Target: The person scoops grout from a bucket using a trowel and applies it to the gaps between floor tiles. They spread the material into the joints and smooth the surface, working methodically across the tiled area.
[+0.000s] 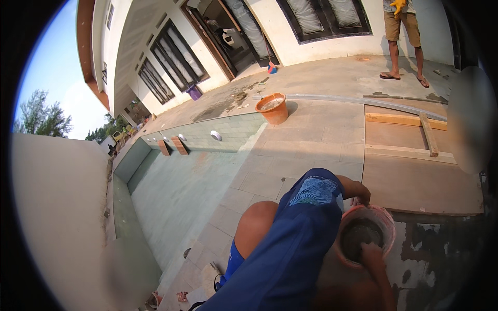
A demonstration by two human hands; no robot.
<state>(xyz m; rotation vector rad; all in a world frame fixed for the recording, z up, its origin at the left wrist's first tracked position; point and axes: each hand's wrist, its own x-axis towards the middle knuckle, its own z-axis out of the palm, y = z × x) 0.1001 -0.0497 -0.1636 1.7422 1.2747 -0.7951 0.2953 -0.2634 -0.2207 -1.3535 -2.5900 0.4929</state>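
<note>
At the lower right a small reddish bucket (343, 242) holds dark grey wet mix (358, 233). My left hand (361, 197) reaches around my blue-clad leg (270, 259) and grips the bucket's back rim. My right hand (371, 253) dips into the bucket from the near side, its fingers curled and partly hidden at the mix; what they hold, if anything, I cannot make out.
Paving (275, 168) borders a pale green pool (181, 197) on the left. An orange tub (275, 114) stands ahead. Boards with timber battens (410, 181) lie right, beside a long metal bar (337, 99). A person in shorts (402, 31) stands near the building (438, 36).
</note>
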